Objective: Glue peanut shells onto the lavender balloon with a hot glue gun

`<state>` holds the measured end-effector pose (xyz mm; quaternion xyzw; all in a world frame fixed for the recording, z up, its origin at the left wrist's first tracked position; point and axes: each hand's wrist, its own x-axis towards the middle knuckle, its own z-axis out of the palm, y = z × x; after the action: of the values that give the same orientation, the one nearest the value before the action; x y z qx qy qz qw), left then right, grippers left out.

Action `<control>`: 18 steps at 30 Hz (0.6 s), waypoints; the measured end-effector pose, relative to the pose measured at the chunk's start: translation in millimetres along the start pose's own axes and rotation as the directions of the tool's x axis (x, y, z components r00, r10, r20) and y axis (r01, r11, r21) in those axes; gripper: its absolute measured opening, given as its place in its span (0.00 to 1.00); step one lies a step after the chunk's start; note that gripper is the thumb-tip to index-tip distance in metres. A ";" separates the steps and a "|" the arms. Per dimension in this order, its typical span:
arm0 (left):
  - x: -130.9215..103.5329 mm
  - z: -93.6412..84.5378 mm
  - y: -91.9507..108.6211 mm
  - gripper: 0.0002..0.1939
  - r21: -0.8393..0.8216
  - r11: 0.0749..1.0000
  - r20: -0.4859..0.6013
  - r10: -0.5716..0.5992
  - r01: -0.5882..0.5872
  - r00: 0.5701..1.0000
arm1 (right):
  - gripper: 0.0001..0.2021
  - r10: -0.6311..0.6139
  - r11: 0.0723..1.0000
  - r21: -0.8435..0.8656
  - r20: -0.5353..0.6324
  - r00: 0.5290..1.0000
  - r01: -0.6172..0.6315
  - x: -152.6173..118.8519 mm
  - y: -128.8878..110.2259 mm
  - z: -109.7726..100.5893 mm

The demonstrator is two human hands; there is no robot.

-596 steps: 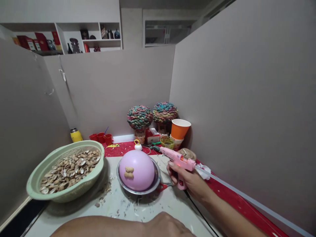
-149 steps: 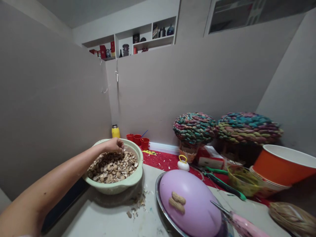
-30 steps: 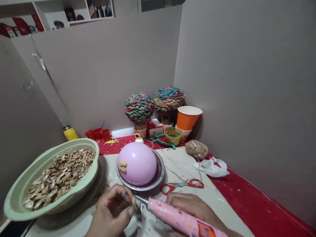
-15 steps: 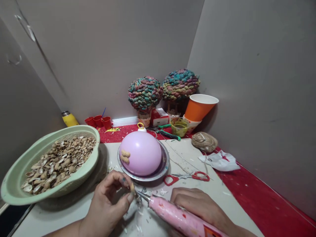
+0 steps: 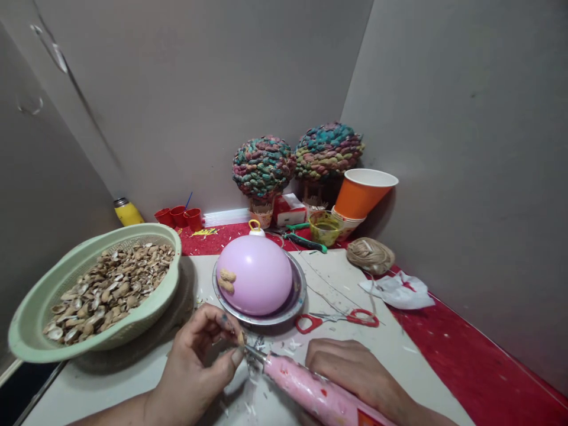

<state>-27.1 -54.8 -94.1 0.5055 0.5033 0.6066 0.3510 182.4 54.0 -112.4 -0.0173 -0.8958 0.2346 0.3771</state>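
Note:
My left hand [image 5: 202, 361] pinches a peanut shell [image 5: 241, 338] between thumb and fingertips, in front of the balloon. Closed round a pink glue gun [image 5: 310, 387] is my right hand [image 5: 355, 373]; the gun's metal nozzle points left and meets or nearly meets the shell. Behind both hands a pink balloon [image 5: 257, 275] rests in a round metal bowl [image 5: 303, 293]. Two peanut shells [image 5: 227, 281] are stuck on its left side.
A green colander [image 5: 26, 331] of peanut shells stands left. Red-handled scissors [image 5: 361, 318], twine [image 5: 370, 255] and a white wrapper [image 5: 402, 291] lie right. Behind are two shell-covered balls [image 5: 264, 167], orange cups [image 5: 361, 198], pliers [image 5: 306, 242], small red cups [image 5: 193, 219] and a yellow bottle [image 5: 128, 213].
The glue gun has shifted slightly left, its nozzle closer to the shell in my left hand. The surroundings appear slightly farther right as the view moves. Both hands keep their hold.

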 end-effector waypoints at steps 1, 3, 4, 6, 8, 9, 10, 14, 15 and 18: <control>-0.1 -0.1 -0.1 0.11 -0.001 1.000 0.005 -0.006 0.006 1.000 | 0.23 0.003 1.000 -0.009 0.000 1.000 -0.003 0.8 -0.6 -0.1; -0.2 -0.2 -0.1 0.10 -0.001 1.000 0.011 -0.016 0.016 1.000 | 0.23 0.003 1.000 -0.011 0.002 1.000 -0.003 1.6 -1.6 -0.3; -0.3 -0.1 0.0 0.10 0.001 1.000 0.013 -0.019 0.019 1.000 | 0.23 0.004 1.000 -0.009 0.008 1.000 -0.004 1.6 -1.9 -0.5; -0.7 0.1 0.3 0.11 0.003 1.000 0.017 -0.021 0.021 1.000 | 0.23 0.008 1.000 -0.013 0.013 1.000 -0.008 1.3 -2.1 -0.9; -1.2 0.2 0.4 0.11 0.006 1.000 0.022 -0.021 0.021 1.000 | 0.23 0.003 1.000 -0.023 0.006 1.000 -0.003 1.2 -1.7 -1.2; -1.5 0.2 0.2 0.12 0.007 1.000 0.023 -0.020 0.020 1.000 | 0.23 0.002 1.000 -0.029 0.003 1.000 -0.002 1.2 -1.5 -1.3; -1.7 0.1 -0.2 0.12 0.008 1.000 0.024 -0.019 0.019 1.000 | 0.23 -0.002 0.999 -0.032 0.004 1.000 0.002 1.2 -1.2 -1.4; -1.9 -1.1 -2.7 0.12 0.021 1.000 0.028 -0.014 0.014 1.000 | 0.20 0.000 0.998 -0.064 0.010 1.000 0.000 -0.6 -0.6 -0.9; -1.9 -1.4 -3.3 0.12 0.026 1.000 0.028 -0.011 0.011 1.000 | 0.19 0.009 0.997 -0.076 0.013 1.000 -0.008 -1.6 -0.7 -0.7; -2.3 -2.3 -4.0 0.12 0.039 0.999 0.030 -0.007 0.006 1.000 | 0.18 0.015 0.996 -0.087 0.011 1.000 -0.014 -4.0 -1.0 -0.2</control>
<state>-29.0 -56.5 -98.4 0.5196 0.5112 0.5880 0.3507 185.5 52.4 -114.5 -0.0389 -0.9072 0.1984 0.3690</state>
